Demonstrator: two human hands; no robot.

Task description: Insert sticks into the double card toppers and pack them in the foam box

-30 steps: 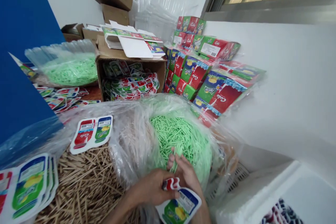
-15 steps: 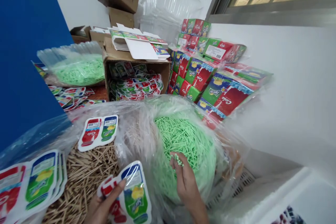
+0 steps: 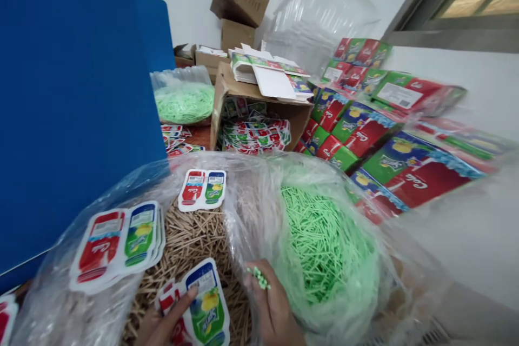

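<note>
My left hand is closed on a printed soda-bottle packet, red on one half and green and blue on the other, with its thumb across the front. A bunch of short green sticks pokes out of my right hand, whose fingers are closed around it. Under my left hand lies a heap of brown sticks in a clear plastic bag. To the right of my right hand, another clear bag holds a pile of green sticks.
A stack of similar packets and another packet lie on the brown sticks. Behind, an open carton holds many packets. Wrapped printed boxes are stacked at right; a blue panel stands at left.
The view has swung left, so the scene sits further right. My right hand with the green sticks has moved left, away from the green pile and closer to the packet in my left hand.
</note>
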